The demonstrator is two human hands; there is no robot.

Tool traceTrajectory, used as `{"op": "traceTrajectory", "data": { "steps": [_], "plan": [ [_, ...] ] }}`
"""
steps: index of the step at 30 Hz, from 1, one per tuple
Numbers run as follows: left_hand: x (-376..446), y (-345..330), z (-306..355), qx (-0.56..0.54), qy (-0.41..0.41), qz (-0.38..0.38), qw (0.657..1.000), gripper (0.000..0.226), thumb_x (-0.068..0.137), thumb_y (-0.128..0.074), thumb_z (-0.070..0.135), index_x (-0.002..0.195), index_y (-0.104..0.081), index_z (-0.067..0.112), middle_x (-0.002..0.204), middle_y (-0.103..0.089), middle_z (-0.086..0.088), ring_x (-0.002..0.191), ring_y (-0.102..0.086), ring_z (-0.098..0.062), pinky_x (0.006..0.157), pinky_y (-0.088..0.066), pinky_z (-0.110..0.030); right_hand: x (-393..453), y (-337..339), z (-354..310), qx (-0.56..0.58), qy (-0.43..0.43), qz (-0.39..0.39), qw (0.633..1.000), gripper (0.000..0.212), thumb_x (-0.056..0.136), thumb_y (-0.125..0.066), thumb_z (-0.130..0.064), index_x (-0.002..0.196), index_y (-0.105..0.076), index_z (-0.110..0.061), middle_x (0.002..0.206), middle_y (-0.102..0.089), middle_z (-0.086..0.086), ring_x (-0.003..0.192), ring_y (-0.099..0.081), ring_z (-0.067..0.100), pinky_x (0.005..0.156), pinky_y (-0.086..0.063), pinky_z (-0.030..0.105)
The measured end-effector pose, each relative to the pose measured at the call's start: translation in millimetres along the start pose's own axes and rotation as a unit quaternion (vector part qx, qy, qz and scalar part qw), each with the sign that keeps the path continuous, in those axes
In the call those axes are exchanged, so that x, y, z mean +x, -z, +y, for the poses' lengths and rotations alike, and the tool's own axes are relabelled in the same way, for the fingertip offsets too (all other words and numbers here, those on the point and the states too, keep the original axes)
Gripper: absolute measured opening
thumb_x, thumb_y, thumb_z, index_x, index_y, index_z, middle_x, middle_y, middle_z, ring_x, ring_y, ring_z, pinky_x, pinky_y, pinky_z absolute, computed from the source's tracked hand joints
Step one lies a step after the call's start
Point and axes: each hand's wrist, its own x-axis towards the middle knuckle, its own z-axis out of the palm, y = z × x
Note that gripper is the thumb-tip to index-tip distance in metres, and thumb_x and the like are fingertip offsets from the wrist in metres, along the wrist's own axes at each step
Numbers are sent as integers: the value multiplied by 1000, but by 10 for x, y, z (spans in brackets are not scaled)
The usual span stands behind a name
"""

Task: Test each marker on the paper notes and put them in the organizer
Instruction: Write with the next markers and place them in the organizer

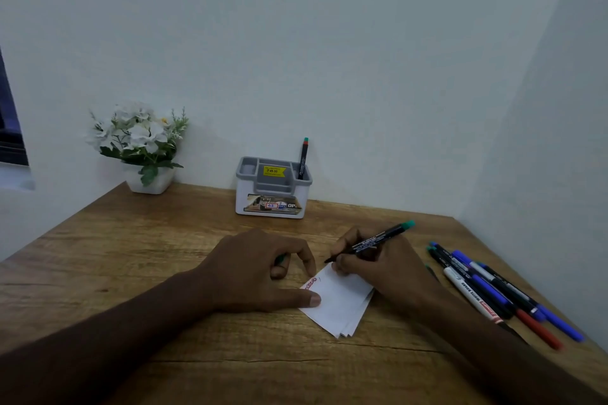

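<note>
Marker (378,238) pinched in right hand (378,263) above notes (339,302); left hand (260,270) curls round green cap.

Bare table (138,260) lies between the notes (342,302) and organizer (273,187) (loose markers (493,289) crowd the right).

organizer (273,194) white, grey insert, yellow sticker | notes (342,302) white, red scribble | desk (131,256) wood-grain
</note>
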Motion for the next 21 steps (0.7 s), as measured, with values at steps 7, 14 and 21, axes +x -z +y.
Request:
{"op": "traceTrajectory", "data": {
  "steps": [7,14,21],
  "plan": [
    [21,4,23,-19,-8,-8,1000,55,69,-51,100,108,-60,60,71,-61,23,71,-58,2,54,-31,-21,-51,-64,26,-29,28,37,999,15,88,-79,-9,81,-80,-23,77,-81,-12,70,-74,-1,65,-58,16],
    [-4,29,10,-21,-8,-11,1000,53,70,-53,98,107,-60,60,66,-60,19,67,-57,1,54,-32,-23,-31,-72,59,-49,39,28,998,12,88,-80,-15,82,-81,-25,82,-82,-10,73,-75,2,66,-58,17],
    [-17,28,-10,-21,-7,-13,1000,51,72,-55,96,104,-62,58,70,-61,20,71,-58,0,55,-33,-22,-22,-70,59,-62,44,14,997,12,89,-79,-17,81,-81,-26,83,-82,-11,75,-74,0,67,-58,16]
  ]
}}
